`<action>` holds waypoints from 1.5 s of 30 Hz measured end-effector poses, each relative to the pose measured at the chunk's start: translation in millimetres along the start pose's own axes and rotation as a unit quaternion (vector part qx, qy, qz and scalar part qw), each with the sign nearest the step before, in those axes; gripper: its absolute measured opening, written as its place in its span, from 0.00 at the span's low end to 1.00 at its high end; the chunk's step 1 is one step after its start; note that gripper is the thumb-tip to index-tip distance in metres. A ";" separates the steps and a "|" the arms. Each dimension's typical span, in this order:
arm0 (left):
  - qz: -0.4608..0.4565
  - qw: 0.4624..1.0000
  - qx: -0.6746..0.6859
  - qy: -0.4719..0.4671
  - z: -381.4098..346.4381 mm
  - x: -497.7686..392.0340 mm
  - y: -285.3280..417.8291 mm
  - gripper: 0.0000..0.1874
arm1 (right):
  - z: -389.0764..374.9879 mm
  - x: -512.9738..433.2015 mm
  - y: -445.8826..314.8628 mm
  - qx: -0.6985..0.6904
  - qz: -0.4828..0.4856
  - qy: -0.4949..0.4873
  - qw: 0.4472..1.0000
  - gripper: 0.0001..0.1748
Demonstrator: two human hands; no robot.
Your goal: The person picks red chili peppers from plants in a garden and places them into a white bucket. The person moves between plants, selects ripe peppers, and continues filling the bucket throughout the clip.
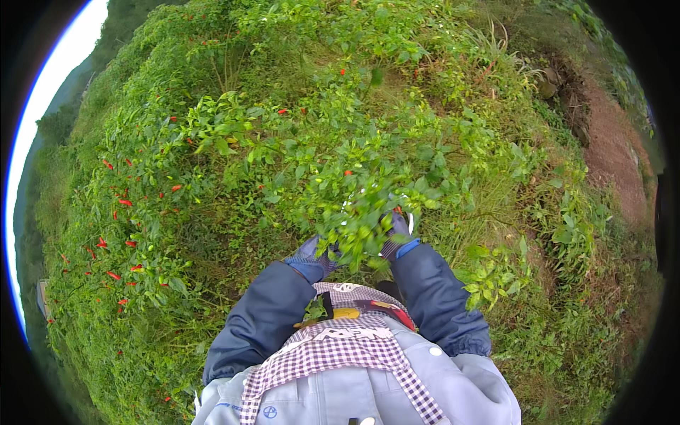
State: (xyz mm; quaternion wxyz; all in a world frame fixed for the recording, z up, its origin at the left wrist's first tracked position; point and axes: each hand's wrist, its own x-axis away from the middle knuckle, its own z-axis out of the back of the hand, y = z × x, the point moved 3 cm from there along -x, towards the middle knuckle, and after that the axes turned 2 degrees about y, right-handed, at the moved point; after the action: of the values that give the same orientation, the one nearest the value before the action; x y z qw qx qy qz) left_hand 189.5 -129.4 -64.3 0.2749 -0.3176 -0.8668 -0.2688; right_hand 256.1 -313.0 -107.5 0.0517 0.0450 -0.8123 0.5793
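Both my hands wear dark knit gloves with blue cuffs and reach into a leafy chili pepper plant [366, 218] in front of my body. My left hand [314, 254] is at the plant's left side, its fingers largely behind leaves. On the right side, my right hand [396, 231] is partly covered by foliage, with a red chili pepper [398, 210] at its fingers; whether it grips the pepper is unclear. A white curved rim [410, 222] shows beside that hand, most of the object hidden. Another red chili pepper [348, 172] shows among the leaves farther out.
Dense chili plants surround me, with several red peppers [125, 202] hanging at the left. A leafy branch [489, 281] stands close to my right sleeve. Beyond the plants at the right runs a bare dirt path [611, 154], with stones [547, 87] near its edge.
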 end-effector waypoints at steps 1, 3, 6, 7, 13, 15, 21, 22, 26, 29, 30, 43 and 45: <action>-0.002 0.999 0.052 0.008 0.3 -2.9 2.4 0.21 | -17.6 7.8 -4.3 0.001 0.015 -0.042 0.999 0.16; -0.026 0.994 0.109 -0.018 -1.8 -9.9 15.5 0.21 | -50.9 25.3 -7.4 -0.218 -0.187 -0.126 0.949 0.14; -0.039 0.975 0.213 -0.059 -5.1 -14.0 41.7 0.20 | -98.1 42.4 -22.7 -0.324 -0.366 -0.122 0.864 0.11; -0.033 0.962 0.262 -0.072 -6.3 -12.9 50.2 0.20 | -113.2 40.4 -30.4 -0.352 -0.361 -0.123 0.854 0.11; 0.160 0.642 0.734 -0.151 -33.8 8.0 98.5 0.20 | -116.8 32.3 -79.5 -0.290 -0.227 -0.184 0.912 0.17; 0.297 0.487 0.810 -0.138 -47.4 22.4 113.5 0.21 | -112.2 31.9 -84.2 -0.277 -0.238 -0.200 0.909 0.20; -0.292 0.894 0.310 0.141 -33.9 45.7 167.9 0.22 | -105.5 42.1 -79.7 -0.260 -0.299 -0.180 0.900 0.19; -0.298 0.894 0.307 0.135 -35.6 46.3 171.5 0.22 | -106.3 43.6 -79.7 -0.248 -0.311 -0.173 0.901 0.19; -0.295 0.878 0.351 0.135 -31.0 42.5 165.8 0.16 | -118.0 43.7 -96.3 -0.211 -0.293 -0.245 0.900 0.18; -0.260 0.911 0.288 0.139 -17.9 37.7 144.8 0.19 | -128.1 37.2 -114.6 -0.167 -0.318 -0.279 0.891 0.21; -0.238 0.922 0.258 0.166 -12.4 34.0 138.2 0.24 | -130.6 35.2 -120.7 -0.167 -0.337 -0.283 0.882 0.22; -0.169 0.985 -0.026 -0.011 -7.4 18.5 92.1 0.23 | -105.6 47.7 -143.2 0.142 -0.358 -0.321 0.865 0.32; -0.172 0.984 -0.038 -0.023 -7.1 25.8 86.7 0.23 | -100.5 53.9 -138.4 0.100 -0.415 -0.297 0.854 0.24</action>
State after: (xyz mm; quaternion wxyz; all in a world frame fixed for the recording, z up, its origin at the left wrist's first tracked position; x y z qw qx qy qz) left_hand 235.6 -66.9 -17.3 0.1923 -0.1805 -0.9037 -0.3373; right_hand 224.3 -263.6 62.0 0.0390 0.5523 -0.6327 0.5414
